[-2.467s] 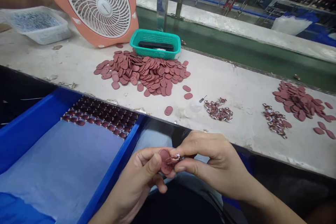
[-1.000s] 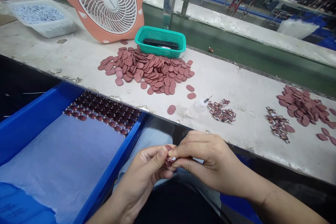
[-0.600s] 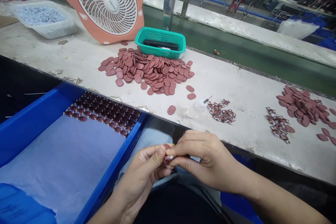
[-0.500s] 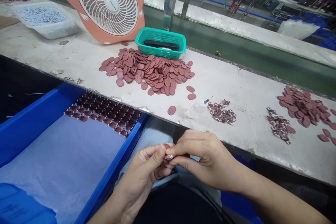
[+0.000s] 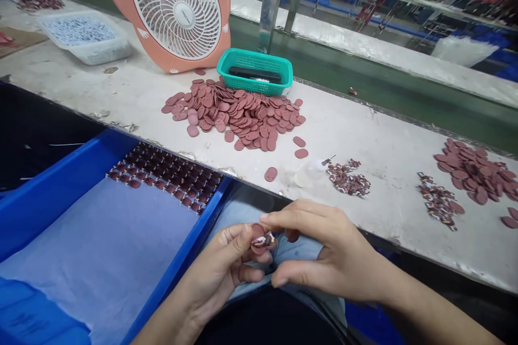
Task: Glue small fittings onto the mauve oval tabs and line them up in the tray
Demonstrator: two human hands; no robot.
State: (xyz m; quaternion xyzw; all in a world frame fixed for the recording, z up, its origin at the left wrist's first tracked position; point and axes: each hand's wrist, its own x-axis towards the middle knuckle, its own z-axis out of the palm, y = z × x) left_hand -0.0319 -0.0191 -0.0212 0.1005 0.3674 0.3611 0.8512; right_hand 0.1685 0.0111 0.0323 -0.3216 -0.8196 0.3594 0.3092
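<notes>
Between the thumb and fingers of my left hand [image 5: 226,259] is a reddish-brown oval disc [image 5: 257,230], with a small white-and-brown figure piece [image 5: 265,240] lying across its face. My right hand [image 5: 319,248] is just right of it, thumb and fingers apart, holding nothing; its index fingertip is close to the disc's upper edge, and I cannot tell whether they touch. Beyond my hands, on the bench, lie a heap of similar discs [image 5: 238,113], a small pile of figure pieces [image 5: 348,179] and a translucent bottle with a needle tip [image 5: 309,172].
A blue crate [image 5: 220,194] at lower left holds rows of assembled pieces [image 5: 165,172] on a pale sheet [image 5: 121,242]. Along the bench stand an orange fan [image 5: 184,13], a green basket [image 5: 254,85] and a white tub [image 5: 97,54]. More discs [image 5: 477,172] lie at right.
My right hand has let go of the figure piece and opened, moving slightly right. My left hand still holds the disc, whose face now shows more. The whole view has shifted a little.
</notes>
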